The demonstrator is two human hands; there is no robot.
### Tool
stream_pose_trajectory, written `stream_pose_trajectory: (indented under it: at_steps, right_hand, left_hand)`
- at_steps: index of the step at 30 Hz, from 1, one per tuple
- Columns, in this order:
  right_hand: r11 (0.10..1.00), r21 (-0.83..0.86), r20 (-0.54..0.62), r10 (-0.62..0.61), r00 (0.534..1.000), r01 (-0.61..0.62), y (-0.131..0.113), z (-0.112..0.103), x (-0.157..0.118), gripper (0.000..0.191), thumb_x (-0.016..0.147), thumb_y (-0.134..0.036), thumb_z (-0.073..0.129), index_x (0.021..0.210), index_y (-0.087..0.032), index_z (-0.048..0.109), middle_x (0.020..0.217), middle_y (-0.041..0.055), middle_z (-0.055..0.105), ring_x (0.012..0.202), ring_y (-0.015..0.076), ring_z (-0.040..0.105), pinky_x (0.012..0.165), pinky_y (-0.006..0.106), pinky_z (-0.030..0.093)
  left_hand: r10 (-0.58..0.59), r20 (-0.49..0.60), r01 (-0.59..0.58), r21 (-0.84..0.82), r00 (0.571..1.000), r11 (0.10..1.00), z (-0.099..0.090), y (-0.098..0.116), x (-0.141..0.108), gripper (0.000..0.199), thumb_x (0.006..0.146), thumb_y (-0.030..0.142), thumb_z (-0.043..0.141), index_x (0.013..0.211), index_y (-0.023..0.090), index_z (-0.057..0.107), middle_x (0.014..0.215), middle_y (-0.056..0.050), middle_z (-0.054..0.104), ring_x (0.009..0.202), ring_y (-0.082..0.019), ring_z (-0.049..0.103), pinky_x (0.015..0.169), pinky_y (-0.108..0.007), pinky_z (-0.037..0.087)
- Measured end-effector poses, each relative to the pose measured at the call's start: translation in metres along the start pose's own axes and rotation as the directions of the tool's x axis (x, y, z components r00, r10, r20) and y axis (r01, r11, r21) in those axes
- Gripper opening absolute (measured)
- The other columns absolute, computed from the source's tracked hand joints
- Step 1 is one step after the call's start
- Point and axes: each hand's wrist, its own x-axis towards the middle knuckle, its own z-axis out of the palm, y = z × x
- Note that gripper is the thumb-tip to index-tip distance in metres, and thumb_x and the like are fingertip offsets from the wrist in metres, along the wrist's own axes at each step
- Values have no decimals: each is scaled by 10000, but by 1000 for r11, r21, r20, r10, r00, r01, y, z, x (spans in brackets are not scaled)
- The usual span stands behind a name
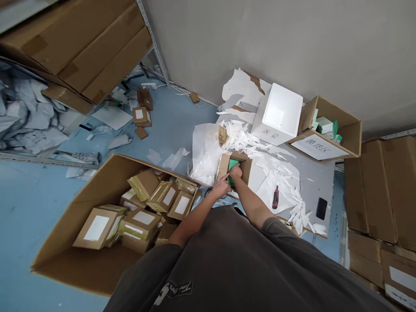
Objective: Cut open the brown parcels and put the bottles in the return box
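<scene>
On the table edge in front of me stands a small open cardboard box [247, 170] with a green box [232, 164] inside it. My right hand [236, 171] reaches into the cardboard box, its fingers closed at the green box; the fingertips are partly hidden. At the near left corner, my left hand [221, 187] is closed on the cardboard box's edge, one finger stretching towards the green box. Beside the box lies a translucent plastic bag [204, 149]. Strips of white paper [279, 169] are scattered to the right, with a red and black utility knife [275, 197] among them.
A large carton [74, 208] of taped parcels stands at my left. Behind the table's paper scraps are a white foam bin [276, 117] and a labelled carton [352, 130] with green-and-white boxes. A phone [321, 209] lies at the right. Stacked cartons [373, 190] stand further right.
</scene>
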Motion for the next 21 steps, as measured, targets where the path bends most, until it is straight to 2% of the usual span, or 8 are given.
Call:
stream_pose_trajectory:
  at_steps: [2, 5, 9, 13, 17, 21]
  right_hand:
    - [999, 30, 6, 34, 999, -34, -7, -2, 6, 1053, 743, -434, 918, 1579, -1, 448, 1356, 414, 668, 1324, 480, 687, 1110, 616, 524]
    - [1000, 27, 8, 7, 1000, -7, -8, -9, 0, 918, 707, -374, 935, 1462, -42, 530, 1321, 384, 693, 1294, 477, 702, 1101, 589, 536]
    - [988, 56, -113, -133, 985, 140, 4, -27, -25, 781, 795, -455, 881, 1404, -136, 509, 1279, 296, 731, 1239, 439, 720, 1074, 537, 552]
    - [971, 108, -150, -195, 969, 212, 24, -56, -54, 833, 822, -534, 843, 1454, -174, 435, 1276, 233, 738, 1209, 428, 717, 1029, 487, 565]
    - [939, 207, -217, -231, 949, 276, 45, -93, -80, 936, 795, -533, 850, 1540, -215, 381, 1256, 157, 743, 1199, 413, 711, 992, 457, 571]
    - [873, 334, -322, -249, 913, 356, 77, -133, -86, 963, 790, -523, 846, 1575, -232, 370, 1296, 126, 716, 1242, 378, 689, 994, 430, 570]
  left_hand:
    - [-30, 6, 30, -17, 1000, 999, -1, -4, 0, 187, 957, 303, 693, 954, 289, 879, 992, -94, 818, 1430, -339, 589, 1381, -661, -88]
    - [-64, 17, 64, -9, 998, 998, -4, -8, 1, 215, 975, 325, 671, 901, 271, 866, 981, -74, 815, 1236, -313, 671, 1389, -649, -54]
    - [-56, 45, 55, 34, 997, 998, -11, -10, 3, 222, 960, 333, 679, 864, 225, 848, 1006, -84, 819, 1251, -341, 656, 1378, -670, -12]
    - [-50, 51, 48, 42, 997, 998, -15, -9, 8, 143, 895, 291, 713, 870, 225, 838, 961, -79, 819, 1204, -323, 692, 1380, -667, 37]
    - [-45, 64, 40, 73, 997, 996, -15, -6, 12, 102, 858, 229, 743, 890, 244, 839, 939, -82, 805, 1183, -326, 710, 1395, -631, 54]
    - [-52, 77, 43, 111, 996, 993, -18, -7, 8, 175, 887, 156, 675, 896, 252, 822, 888, -75, 783, 1214, -322, 700, 1387, -653, 63]
